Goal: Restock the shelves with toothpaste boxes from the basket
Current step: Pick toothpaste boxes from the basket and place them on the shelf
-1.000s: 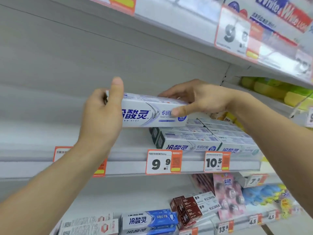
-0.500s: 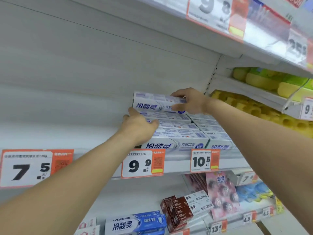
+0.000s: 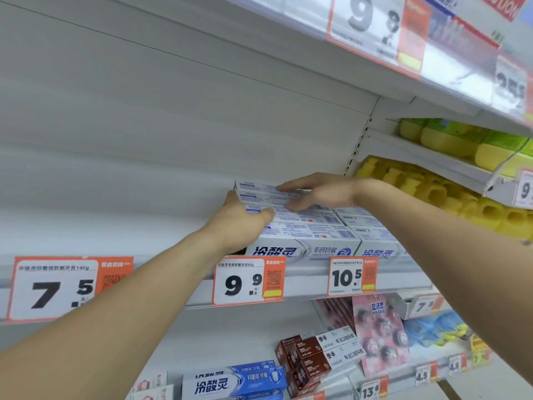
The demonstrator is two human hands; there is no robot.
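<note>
A white and blue toothpaste box (image 3: 255, 187) lies on top of the stack at the back of the middle shelf (image 3: 305, 287). My right hand (image 3: 323, 194) lies flat over its top, thumb along its front. My left hand (image 3: 239, 223) curls against the left end of the stack, fingertips touching the top box's end and thumb resting on a lower box. More boxes of the same kind (image 3: 302, 249) fill the row out to the shelf's front edge, above the 9.9 price tag (image 3: 248, 281). No basket is in view.
A second row of similar boxes (image 3: 375, 251) stands to the right, above the 10.5 tag. The shelf section left of my left arm, over the 7.5 tag (image 3: 54, 287), holds nothing. Yellow sponges (image 3: 450, 194) sit far right. Blue and brown toothpaste boxes (image 3: 239, 379) occupy the shelf below.
The box went from in front of the shelf, held in both hands, to the back of the stack. My left hand slid from the stack's top to its left end.
</note>
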